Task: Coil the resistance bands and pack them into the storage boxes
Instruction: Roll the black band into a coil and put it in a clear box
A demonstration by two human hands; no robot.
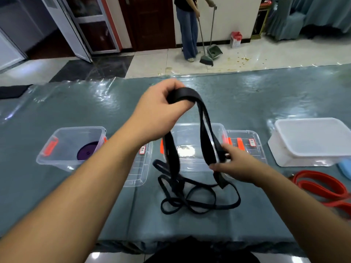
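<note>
Above clear box (191, 141), we grip black band (206, 133): left hand (161, 112) fingers clenched around top fold, right hand (234, 166) pinching lower strand.

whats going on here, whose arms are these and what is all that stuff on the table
There is no machine here. The single picture comes from a camera worn on a person's head, looking down at their own arms. The left hand holds up a black resistance band; the right hand pinches a lower strand, while the rest lies tangled on the grey-green table cover. On the table stand a clear box with a purple coil inside, an empty clear box, two loose lids, a white box and an orange band. Behind, someone is sweeping.
</note>
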